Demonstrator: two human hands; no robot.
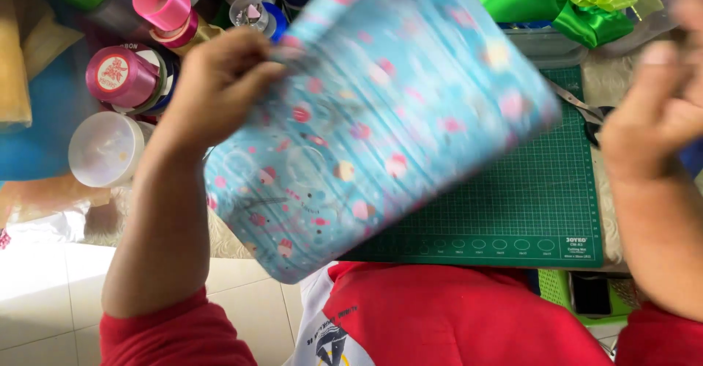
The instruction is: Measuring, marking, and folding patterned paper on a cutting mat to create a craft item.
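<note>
Red sleeves (176,337) and a red-and-white shirt front filled the bottom of our view, closest to the lens. Above them our left hand (220,87) had its grip pinched on the top left corner of a sheet of light blue wrapping paper (381,117) printed with pink and white cupcakes. That sheet hung tilted in the air over the green cutting mat (534,197), motion-blurred, its lower edge reaching down toward our chest. Our right hand (655,109) was lifted at the right edge, well apart from the paper, fingers loosely curled and holding nothing (it was blurred too, so finer detail escaped us). Just beside that hand a pair of scissors (586,109) lay on the worktop at the mat's right border. Left of the paper stood ribbon spools (121,76) in pink, green and purple, crowded together, with a clear round plastic lid (106,150) near them. Green satin bows (586,3) sat at the top right, beyond the mat.
</note>
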